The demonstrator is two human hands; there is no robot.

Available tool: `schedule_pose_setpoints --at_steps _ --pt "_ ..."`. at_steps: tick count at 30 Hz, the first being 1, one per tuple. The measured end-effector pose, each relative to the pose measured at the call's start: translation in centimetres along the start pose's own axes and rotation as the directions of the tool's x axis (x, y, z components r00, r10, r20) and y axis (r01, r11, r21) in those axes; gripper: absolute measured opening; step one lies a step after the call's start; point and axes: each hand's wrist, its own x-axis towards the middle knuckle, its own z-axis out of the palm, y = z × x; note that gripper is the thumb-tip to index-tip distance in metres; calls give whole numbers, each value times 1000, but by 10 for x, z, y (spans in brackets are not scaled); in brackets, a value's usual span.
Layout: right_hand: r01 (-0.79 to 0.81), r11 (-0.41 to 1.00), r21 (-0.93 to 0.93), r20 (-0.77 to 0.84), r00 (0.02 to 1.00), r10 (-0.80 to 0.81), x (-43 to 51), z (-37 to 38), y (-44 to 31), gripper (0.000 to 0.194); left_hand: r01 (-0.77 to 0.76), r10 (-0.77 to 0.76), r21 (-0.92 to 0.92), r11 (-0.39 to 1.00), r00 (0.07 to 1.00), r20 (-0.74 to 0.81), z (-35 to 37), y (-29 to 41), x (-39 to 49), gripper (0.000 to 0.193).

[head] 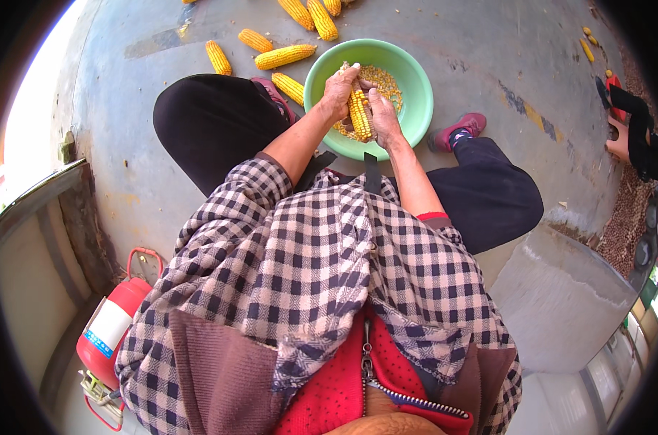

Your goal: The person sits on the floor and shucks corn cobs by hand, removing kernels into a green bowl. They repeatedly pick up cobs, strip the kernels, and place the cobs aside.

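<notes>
Both hands are over a green plastic basin (424, 109) on the floor between the feet. An ear of yellow corn (358, 115) lies between them, tilted, with kernels on one side and a stripped stretch beside them. My left hand (338, 93) grips its far part, where a pale, bare cob end (344, 66) sticks out. On the ear's right side, my right hand (382, 115) wraps round with the thumb pointing up. Loose corn kernels (384, 80) cover part of the basin's bottom. The undersides of the fingers are mostly hidden.
Several ears of corn (285, 56) lie on the concrete floor (160, 119) beyond and left of the basin. A red fire extinguisher (114, 331) stands at lower left. At far right another person's dark-clothed limb (633, 109) shows, near a brown heap (625, 228).
</notes>
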Motion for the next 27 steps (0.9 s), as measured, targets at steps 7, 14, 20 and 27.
schedule_pose_setpoints --at_steps 7,14,20,27 --pt "-34 987 -156 2 999 35 -3 3 -4 52 -48 48 -21 999 999 -25 2 -8 0 18" --pt "-47 997 -69 -80 996 41 3 -2 6 41 44 -44 -7 999 998 -36 5 -4 -6 17" --pt "102 829 -550 -114 974 -195 12 -5 11 41 -198 197 14 980 962 -189 6 -9 2 10" --pt "36 813 -581 -128 983 -135 9 3 8 41 -194 188 -15 981 968 -169 7 -11 -2 9"
